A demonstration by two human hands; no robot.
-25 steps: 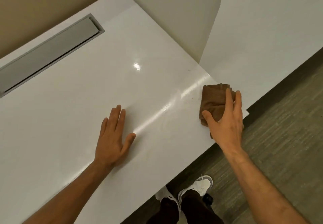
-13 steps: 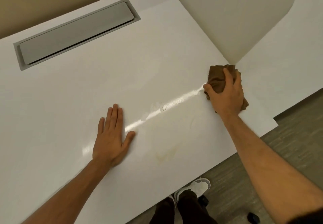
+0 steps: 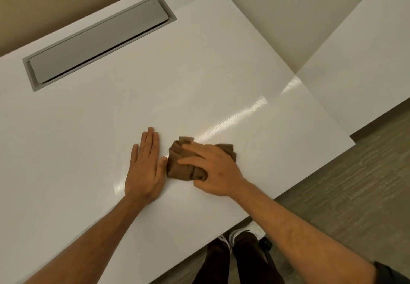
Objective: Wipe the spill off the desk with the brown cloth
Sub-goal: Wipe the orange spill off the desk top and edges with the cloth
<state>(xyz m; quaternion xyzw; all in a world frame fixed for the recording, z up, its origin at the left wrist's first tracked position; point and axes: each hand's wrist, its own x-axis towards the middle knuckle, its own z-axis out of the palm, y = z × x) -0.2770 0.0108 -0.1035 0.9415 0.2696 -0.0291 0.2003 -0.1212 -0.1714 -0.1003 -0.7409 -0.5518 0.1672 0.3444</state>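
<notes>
bunched brown cloth [image 3: 180, 166] on white desk [image 3: 199, 88]

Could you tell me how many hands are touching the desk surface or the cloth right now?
2. The left hand lies flat on the white desk; the right hand presses the brown cloth just beside the left thumb.

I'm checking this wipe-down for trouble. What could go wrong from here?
The brown cloth is bunched under the right hand, so it may smear rather than lift the wet streak behind it. It already butts against the left hand lying flat on the desk, which blocks the stroke.
</notes>
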